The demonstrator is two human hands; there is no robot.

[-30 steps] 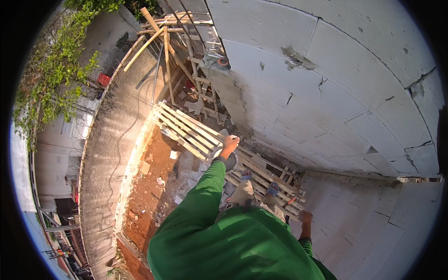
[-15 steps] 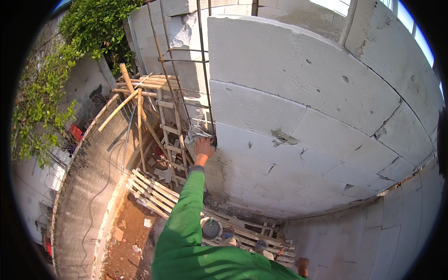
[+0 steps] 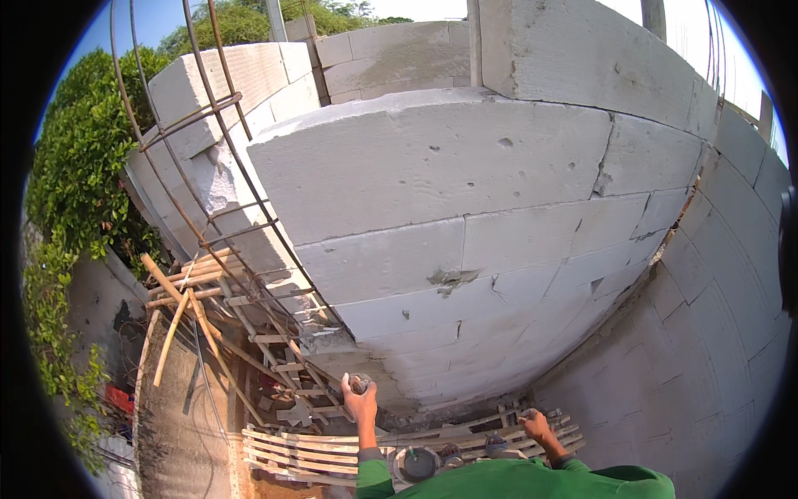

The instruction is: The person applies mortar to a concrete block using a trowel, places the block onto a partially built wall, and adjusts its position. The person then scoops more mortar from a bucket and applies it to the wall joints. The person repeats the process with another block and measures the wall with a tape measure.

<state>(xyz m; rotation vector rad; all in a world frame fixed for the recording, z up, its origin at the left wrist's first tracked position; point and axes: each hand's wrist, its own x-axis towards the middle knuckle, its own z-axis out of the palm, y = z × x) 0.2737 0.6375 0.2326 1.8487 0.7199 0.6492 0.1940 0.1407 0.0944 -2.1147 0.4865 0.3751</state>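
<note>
My left hand (image 3: pixel 362 406) is raised in front of the wall's lower left end, fingers curled round a dark, roundish lump (image 3: pixel 359 383) that may be stone or mortar. My right hand (image 3: pixel 539 427) is closed, low over the bamboo platform; a small greyish thing shows at its fingers, too small to name. Pale block wall (image 3: pixel 432 175) fills the middle of the view, with steel rebar (image 3: pixel 237 158) standing along its left end. Below, near my feet, a round bucket (image 3: pixel 416 464) holds grey material.
Slatted bamboo staging (image 3: pixel 299 456) runs below me. Crossed bamboo poles (image 3: pixel 195 303) and a ladder-like frame (image 3: pixel 287 366) stand at the left. Another block wall (image 3: pixel 706 358) rises on the right. Leafy branches (image 3: pixel 91 158) hang at the far left.
My left hand has drawn back from the wall's end beside the rebar, and its dark lump now shows. My right hand has risen into fuller view. The view has tilted up.
</note>
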